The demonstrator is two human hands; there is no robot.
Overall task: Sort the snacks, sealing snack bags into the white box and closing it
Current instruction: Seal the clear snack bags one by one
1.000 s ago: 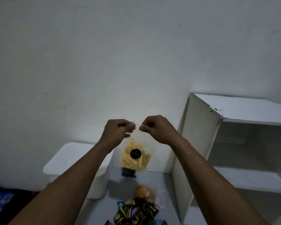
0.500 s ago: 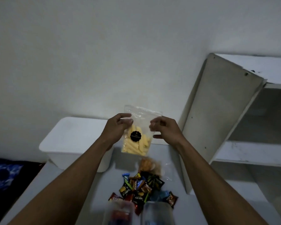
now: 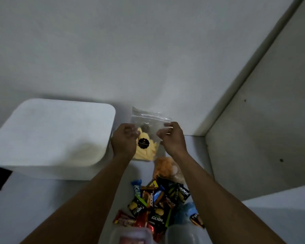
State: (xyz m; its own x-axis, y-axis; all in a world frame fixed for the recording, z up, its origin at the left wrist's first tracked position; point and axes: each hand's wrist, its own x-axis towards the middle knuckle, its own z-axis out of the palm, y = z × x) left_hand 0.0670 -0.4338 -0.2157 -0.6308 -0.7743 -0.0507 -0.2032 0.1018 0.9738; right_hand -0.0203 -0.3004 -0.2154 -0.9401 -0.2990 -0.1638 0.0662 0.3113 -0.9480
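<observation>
Snack bag [image 3: 145,147] lower, between left hand [image 3: 124,140], right hand [image 3: 172,138]

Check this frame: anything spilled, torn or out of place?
Nothing spilled or torn. The left hand and right hand hold the clear bag of yellow sticks. The white box looks lidded already, though the bag is still outside it.

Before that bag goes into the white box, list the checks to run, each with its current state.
1. Grip on the clear bag: left hand and right hand pinch its sides. Ok.
2. Bag's zip sealed: cannot tell.
3. White box open: its lid is on. Not ok.
4. Way to the box: nothing lies between bag and box. Ok.
5. Orange snack bag: lies on the table, unboxed. Not ok.
</observation>
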